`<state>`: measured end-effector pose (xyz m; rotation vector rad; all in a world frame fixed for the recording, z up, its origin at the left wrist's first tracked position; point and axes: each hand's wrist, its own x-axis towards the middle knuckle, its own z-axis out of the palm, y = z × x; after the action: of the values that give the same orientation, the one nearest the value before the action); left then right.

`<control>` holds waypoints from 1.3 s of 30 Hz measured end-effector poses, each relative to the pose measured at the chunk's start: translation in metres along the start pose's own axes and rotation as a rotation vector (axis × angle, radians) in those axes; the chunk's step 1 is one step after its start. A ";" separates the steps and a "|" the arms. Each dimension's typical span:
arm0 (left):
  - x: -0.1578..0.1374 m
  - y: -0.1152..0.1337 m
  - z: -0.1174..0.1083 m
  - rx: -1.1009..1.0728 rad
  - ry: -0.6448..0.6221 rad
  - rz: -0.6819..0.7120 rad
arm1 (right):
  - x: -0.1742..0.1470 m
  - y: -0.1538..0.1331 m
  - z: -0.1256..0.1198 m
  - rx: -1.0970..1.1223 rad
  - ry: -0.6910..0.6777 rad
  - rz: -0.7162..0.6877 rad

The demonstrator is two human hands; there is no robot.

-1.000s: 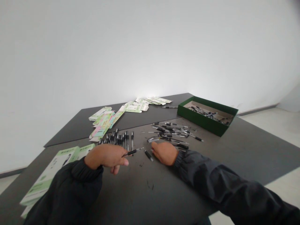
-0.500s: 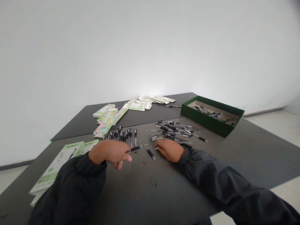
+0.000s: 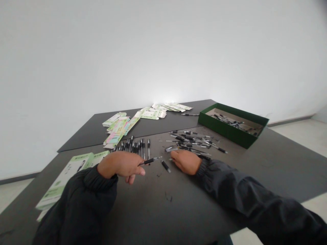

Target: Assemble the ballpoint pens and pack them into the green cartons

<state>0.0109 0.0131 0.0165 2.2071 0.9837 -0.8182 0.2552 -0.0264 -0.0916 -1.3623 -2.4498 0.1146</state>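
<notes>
Black-gripped slim pen (image 3: 150,160) juts rightward from the left hand (image 3: 120,165), pinched in closed fingers, tip aimed at a short black pen cap (image 3: 166,166) lying just beside the right hand (image 3: 186,162), whose curled fingers hide any hold.

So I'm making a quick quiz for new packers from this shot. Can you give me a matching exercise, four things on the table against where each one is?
Things:
1. pen
2. green tray
3. pen cap
4. row of pens

Places:
A. far right of the table, with pens inside
B. on the table between the two hands
C. held in the left hand, tip toward the right hand
D. side by side just beyond the left hand

Pairs: 1-C, 2-A, 3-B, 4-D
</notes>
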 end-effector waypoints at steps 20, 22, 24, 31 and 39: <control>-0.008 -0.003 -0.004 0.010 0.011 0.076 | 0.005 -0.009 -0.007 -0.111 0.018 0.046; -0.009 -0.004 -0.003 0.022 0.023 0.076 | 0.004 -0.012 -0.009 -0.116 0.032 0.056; -0.009 -0.005 -0.003 0.018 0.028 0.075 | 0.003 -0.014 -0.012 -0.106 -0.015 0.028; -0.015 -0.001 -0.005 -0.030 0.048 0.076 | -0.003 -0.012 0.003 -0.121 -0.084 0.088; -0.015 0.004 -0.006 -0.044 0.043 0.070 | -0.007 -0.006 0.021 -0.142 -0.154 0.131</control>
<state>0.0078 0.0088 0.0328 2.2173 0.9303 -0.7132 0.2472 -0.0337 -0.1117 -1.6310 -2.5345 0.0813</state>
